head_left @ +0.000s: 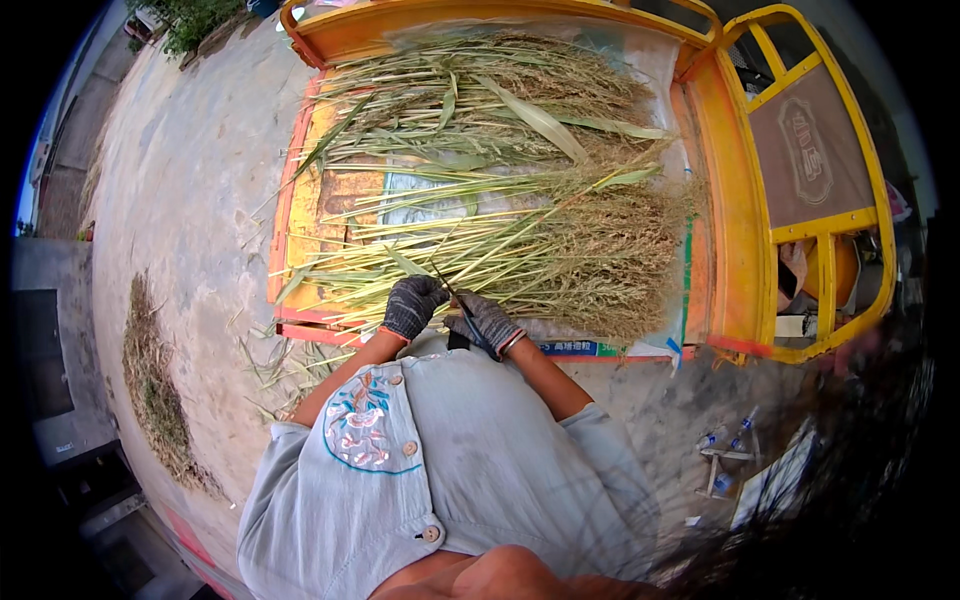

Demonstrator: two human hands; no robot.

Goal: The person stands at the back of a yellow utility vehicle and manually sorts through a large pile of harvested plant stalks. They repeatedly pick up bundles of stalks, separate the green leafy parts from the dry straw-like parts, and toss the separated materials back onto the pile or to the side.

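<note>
Both my hands wear dark grey knitted gloves and meet at the near edge of the cart bed, in front of my shirt. My left hand [413, 306] is closed with its fingers curled in; what lies in it is hidden. Close beside it, my right hand [487, 322] is wrapped round a slim dark tool [464, 307], whose thin end points up and left between the hands. Its exact kind is unclear. Just beyond the hands lies a near bundle of grain stalks [430, 250], pale stems to the left and brown seed heads [615, 255] to the right.
A farther bundle of stalks [480, 100] with long green leaves lies on the orange cart bed [284, 240]. Yellow metal rails [765, 215] rise at the right. Dried plant debris [155, 390] lies on the concrete at left; a small stand [722, 458] is at lower right.
</note>
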